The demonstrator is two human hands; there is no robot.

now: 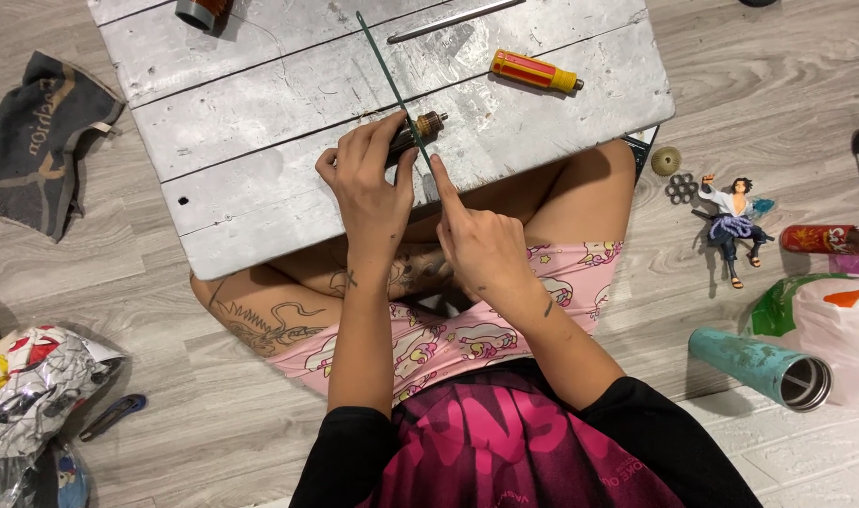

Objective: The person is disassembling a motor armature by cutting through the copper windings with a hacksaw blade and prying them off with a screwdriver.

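Gripping ridged metal rotor (418, 131), thin file (392, 85)

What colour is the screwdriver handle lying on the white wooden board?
The screwdriver handle is yellow-orange with red stripes, lying untouched beyond both hands; the head view shows it best.

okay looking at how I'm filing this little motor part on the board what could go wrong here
The left hand pins the small motor part right beside the thin file, so a slip could scrape those fingers. The board seems to rest on your legs and might rock. The screwdriver could roll off.
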